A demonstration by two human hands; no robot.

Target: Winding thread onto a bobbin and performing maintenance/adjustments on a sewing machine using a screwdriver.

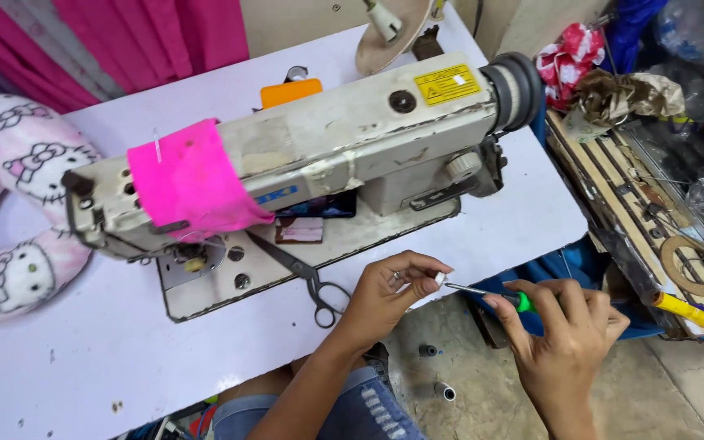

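Note:
My left hand [389, 295] pinches a small silvery metal part [441, 279] between thumb and fingertips, just past the front edge of the white table [83, 358]. My right hand [560, 334] grips a small screwdriver with a green handle [523, 301]; its thin shaft [470, 290] points left and its tip touches the metal part. Both hands hover over the floor in front of an old cream sewing machine [327, 147], which has a pink cloth [193, 183] wrapped around its arm.
Black scissors [307, 277] lie on the machine bed near my left hand. A pink-and-white neck pillow [10, 212] rests at the table's left. A cluttered wooden crate [653, 212] with rings and bags stands to the right. Two small tubes [437, 371] lie on the floor.

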